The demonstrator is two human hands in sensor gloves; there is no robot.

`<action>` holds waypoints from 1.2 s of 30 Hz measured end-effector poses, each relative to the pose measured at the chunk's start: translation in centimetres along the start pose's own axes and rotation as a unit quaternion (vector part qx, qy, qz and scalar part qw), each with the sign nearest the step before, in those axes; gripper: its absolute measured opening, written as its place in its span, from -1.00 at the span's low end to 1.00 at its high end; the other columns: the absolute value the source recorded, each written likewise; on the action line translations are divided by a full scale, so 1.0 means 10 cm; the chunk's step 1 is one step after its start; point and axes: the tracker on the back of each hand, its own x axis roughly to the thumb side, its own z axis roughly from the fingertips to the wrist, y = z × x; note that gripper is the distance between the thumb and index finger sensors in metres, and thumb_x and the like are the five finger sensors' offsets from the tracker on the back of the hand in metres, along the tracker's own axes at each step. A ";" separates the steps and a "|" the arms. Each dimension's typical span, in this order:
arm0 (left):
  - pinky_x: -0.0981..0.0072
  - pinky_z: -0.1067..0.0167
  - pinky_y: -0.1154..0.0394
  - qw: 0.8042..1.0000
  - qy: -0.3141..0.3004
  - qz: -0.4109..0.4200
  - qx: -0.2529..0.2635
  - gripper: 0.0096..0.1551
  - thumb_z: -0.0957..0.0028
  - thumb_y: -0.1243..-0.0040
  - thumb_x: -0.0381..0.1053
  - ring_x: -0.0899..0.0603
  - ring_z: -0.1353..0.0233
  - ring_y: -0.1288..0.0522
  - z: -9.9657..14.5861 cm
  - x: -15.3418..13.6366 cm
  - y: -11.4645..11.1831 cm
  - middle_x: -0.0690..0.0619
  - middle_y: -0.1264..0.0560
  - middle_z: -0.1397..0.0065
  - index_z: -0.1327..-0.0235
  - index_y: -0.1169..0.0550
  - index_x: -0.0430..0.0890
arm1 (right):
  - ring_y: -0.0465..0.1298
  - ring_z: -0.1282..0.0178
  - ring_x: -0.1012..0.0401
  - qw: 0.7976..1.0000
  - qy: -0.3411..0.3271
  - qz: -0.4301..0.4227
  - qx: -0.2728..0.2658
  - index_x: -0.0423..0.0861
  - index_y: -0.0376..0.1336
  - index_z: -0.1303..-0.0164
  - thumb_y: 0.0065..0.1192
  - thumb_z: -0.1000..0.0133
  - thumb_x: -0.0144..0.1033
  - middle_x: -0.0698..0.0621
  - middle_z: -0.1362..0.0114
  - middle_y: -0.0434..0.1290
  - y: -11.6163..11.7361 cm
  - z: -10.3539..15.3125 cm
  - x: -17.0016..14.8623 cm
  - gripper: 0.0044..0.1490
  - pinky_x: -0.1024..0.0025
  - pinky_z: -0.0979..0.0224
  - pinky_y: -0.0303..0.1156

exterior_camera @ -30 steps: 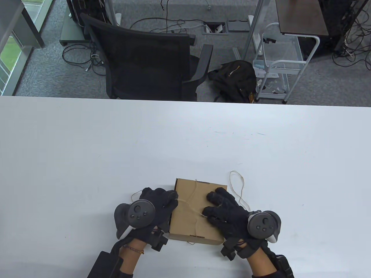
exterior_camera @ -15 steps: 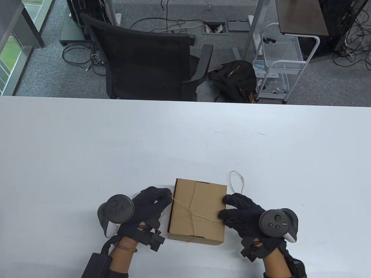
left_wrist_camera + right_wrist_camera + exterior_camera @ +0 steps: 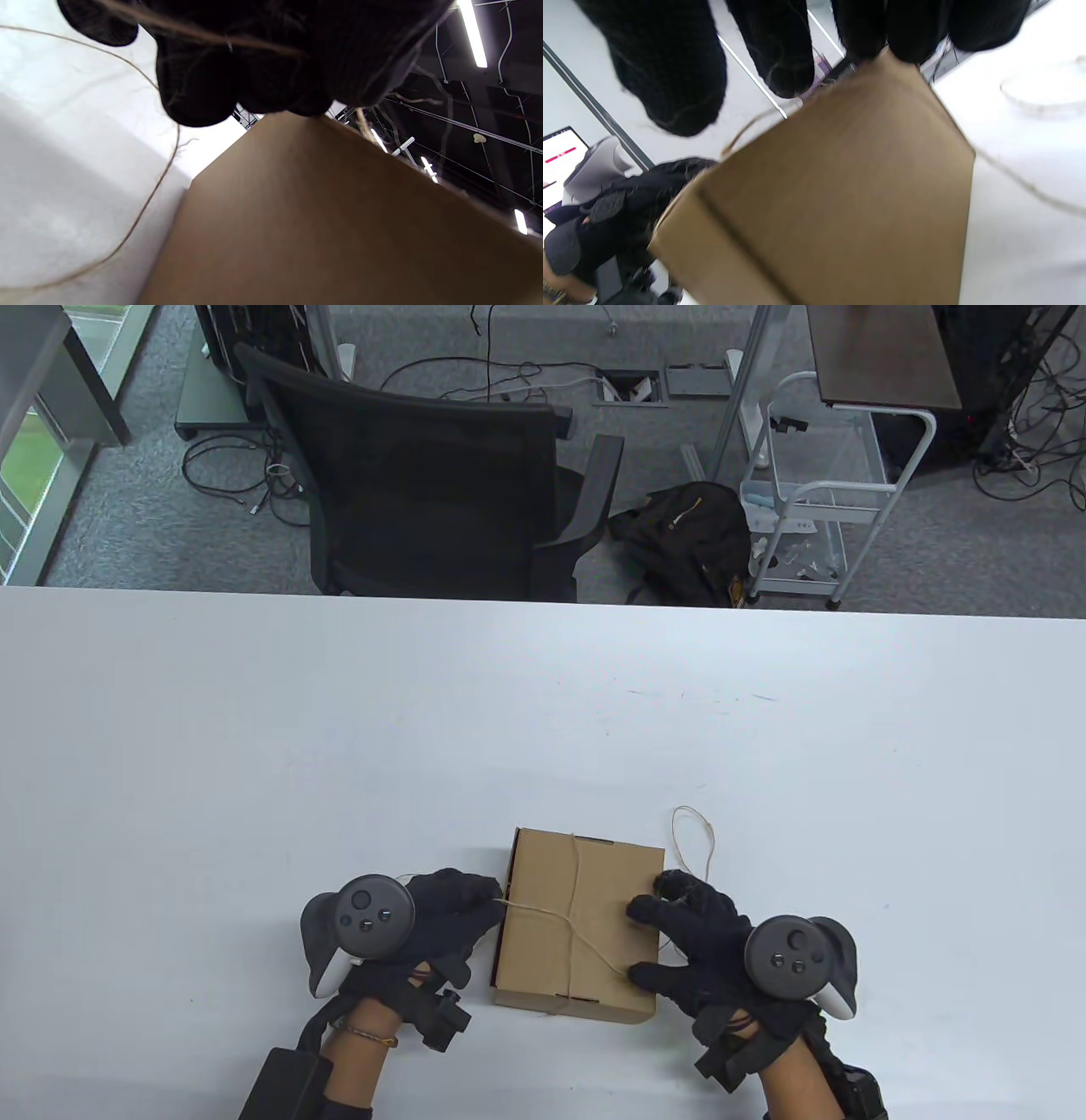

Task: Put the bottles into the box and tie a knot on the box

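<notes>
A closed cardboard box point(image 3: 543, 963) lies on the white table near the front edge, with thin twine point(image 3: 534, 908) crossed over its lid. No bottles show. My left hand point(image 3: 488, 899) is at the box's left edge and pinches the twine, which runs across its curled fingers point(image 3: 237, 63) above the box's side point(image 3: 339, 220). My right hand point(image 3: 645, 937) sits at the right edge with thumb and fingers point(image 3: 780, 55) spread over the box point(image 3: 840, 203). The twine reaches its thumb, but I see no pinch there.
A loose loop of twine point(image 3: 713, 848) lies on the table point(image 3: 543, 712) just behind my right hand. A black office chair point(image 3: 424, 475) stands beyond the far edge, with a backpack point(image 3: 687, 534) and a white cart point(image 3: 814, 500) on the floor.
Both hands left the lid and drew apart, pulling the twine across it. They have since moved back in a little, and the right thumb has dropped toward the near right corner.
</notes>
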 end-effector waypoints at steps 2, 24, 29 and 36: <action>-0.54 -0.32 -0.36 1.000 -0.001 -0.002 -0.008 -0.50 0.03 -0.49 0.10 -0.31 -0.14 -0.72 0.00 -0.01 -0.01 -0.02 -0.75 -0.01 -0.08 -0.77 -0.14 | 0.04 -0.50 -0.40 1.000 0.009 0.026 -0.001 -0.11 0.32 -0.38 0.58 0.10 -0.07 -0.36 -0.68 -0.10 0.03 -0.02 0.00 -0.15 -0.46 -0.40 0.14; -0.54 -0.35 -0.36 0.987 -0.089 -0.130 0.040 -0.49 0.05 -0.50 0.05 -0.28 -0.17 -0.72 0.08 0.10 -0.01 0.01 -0.75 -0.03 -0.14 -0.75 -0.10 | 0.73 0.35 0.05 0.983 -0.007 0.151 -0.106 -0.25 0.50 -0.03 0.43 0.04 -0.39 -0.19 0.15 0.72 -0.08 0.02 0.09 -0.54 0.06 0.20 0.69; -0.54 -0.35 -0.37 0.978 -0.111 -0.175 0.021 -0.49 0.06 -0.51 0.04 -0.30 -0.16 -0.72 0.09 0.15 -0.07 0.01 -0.76 -0.03 -0.14 -0.75 -0.10 | 0.75 0.32 0.03 0.986 0.027 0.134 -0.096 -0.25 0.52 -0.02 0.48 0.07 -0.38 -0.19 0.15 0.74 -0.14 0.04 0.04 -0.53 0.05 0.18 0.70; -0.54 -0.35 -0.36 0.972 -0.115 -0.206 -0.018 -0.48 0.04 -0.47 0.03 -0.30 -0.17 -0.71 0.06 0.14 -0.15 0.00 -0.74 -0.03 -0.18 -0.74 -0.10 | 0.76 0.29 0.00 0.983 0.082 0.152 -0.062 -0.25 0.55 0.01 0.52 0.08 -0.40 -0.21 0.14 0.75 -0.14 0.03 -0.01 -0.55 0.01 0.15 0.69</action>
